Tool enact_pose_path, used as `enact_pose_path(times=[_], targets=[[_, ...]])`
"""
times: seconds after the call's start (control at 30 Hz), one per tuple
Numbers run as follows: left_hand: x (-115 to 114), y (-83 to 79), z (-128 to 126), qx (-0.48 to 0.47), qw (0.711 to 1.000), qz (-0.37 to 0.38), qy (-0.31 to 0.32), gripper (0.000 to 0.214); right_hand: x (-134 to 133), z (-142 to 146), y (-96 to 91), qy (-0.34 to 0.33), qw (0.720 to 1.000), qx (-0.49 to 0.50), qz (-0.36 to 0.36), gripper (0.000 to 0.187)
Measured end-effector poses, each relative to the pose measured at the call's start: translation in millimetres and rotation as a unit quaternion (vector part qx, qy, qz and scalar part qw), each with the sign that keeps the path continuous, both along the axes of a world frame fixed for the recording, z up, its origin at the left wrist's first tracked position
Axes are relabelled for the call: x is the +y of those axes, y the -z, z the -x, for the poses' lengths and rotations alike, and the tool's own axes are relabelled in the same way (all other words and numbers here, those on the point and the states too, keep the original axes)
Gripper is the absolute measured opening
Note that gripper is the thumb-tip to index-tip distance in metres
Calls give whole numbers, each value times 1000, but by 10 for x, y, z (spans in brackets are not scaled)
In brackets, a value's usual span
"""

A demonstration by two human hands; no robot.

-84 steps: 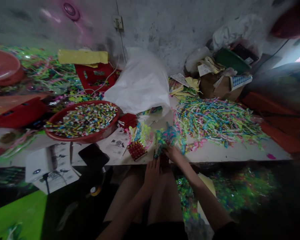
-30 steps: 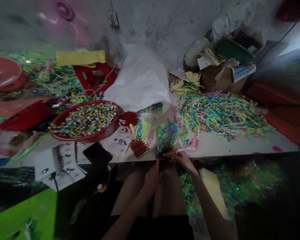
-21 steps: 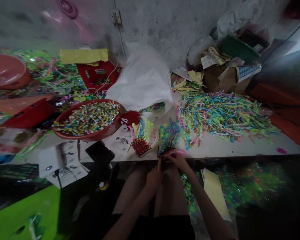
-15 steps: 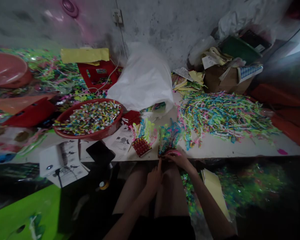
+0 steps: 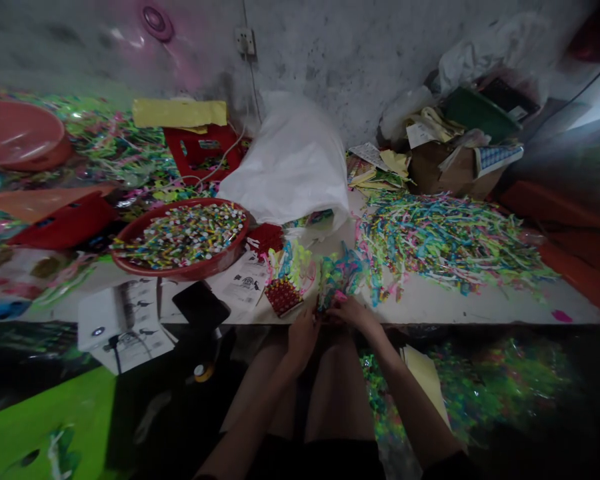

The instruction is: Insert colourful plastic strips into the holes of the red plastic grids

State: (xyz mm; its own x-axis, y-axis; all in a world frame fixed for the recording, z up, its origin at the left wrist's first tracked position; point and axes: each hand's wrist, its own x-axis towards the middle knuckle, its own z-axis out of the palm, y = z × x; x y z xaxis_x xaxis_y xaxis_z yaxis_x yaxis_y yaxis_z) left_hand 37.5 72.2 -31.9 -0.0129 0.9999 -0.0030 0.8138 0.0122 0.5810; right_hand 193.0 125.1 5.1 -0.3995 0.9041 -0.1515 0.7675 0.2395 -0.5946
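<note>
Near the table's front edge, a bunch of blue, green and pink plastic strips (image 5: pixel 337 270) stands upright, its base close to my fingers. My right hand (image 5: pixel 353 313) is closed beside it, with a pink strip (image 5: pixel 339 297) showing at the fingertips. My left hand (image 5: pixel 304 332) has its fingers curled at the lower left of the same base; what they pinch is too dark and small to make out. Left of the bunch, a dark red patterned block (image 5: pixel 283 298) holds a second bunch of yellow-green and white strips (image 5: pixel 291 261).
A red basin (image 5: pixel 180 272) full of small colourful pieces sits at the left, near a black phone (image 5: pixel 201 305) and printed sheets (image 5: pixel 240 283). A large white sack (image 5: pixel 300 160) lies behind. A wide heap of colourful strips (image 5: pixel 450 240) covers the right side.
My left hand's pointing finger has curled in, and that hand has moved up to the base of the bunch. The right hand has shifted slightly upward, and the view has tilted a little.
</note>
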Motion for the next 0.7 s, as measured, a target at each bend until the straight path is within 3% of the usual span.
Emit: enact_pose_path(times=[0.1, 0.3, 0.47, 0.7], targets=[[33, -6, -2, 34, 999, 15, 0, 25, -30, 26, -49, -24, 998, -33, -52, 8], [39, 4, -23, 82, 996, 19, -9, 24, 36, 22, -109, -70, 997, -37, -15, 13], [19, 35, -25, 72, 997, -5, -21, 24, -32, -4, 77, 21, 993, 53, 101, 24], [-5, 132, -18, 47, 998, -45, -14, 18, -204, 46, 419, 71, 993, 95, -1, 22]])
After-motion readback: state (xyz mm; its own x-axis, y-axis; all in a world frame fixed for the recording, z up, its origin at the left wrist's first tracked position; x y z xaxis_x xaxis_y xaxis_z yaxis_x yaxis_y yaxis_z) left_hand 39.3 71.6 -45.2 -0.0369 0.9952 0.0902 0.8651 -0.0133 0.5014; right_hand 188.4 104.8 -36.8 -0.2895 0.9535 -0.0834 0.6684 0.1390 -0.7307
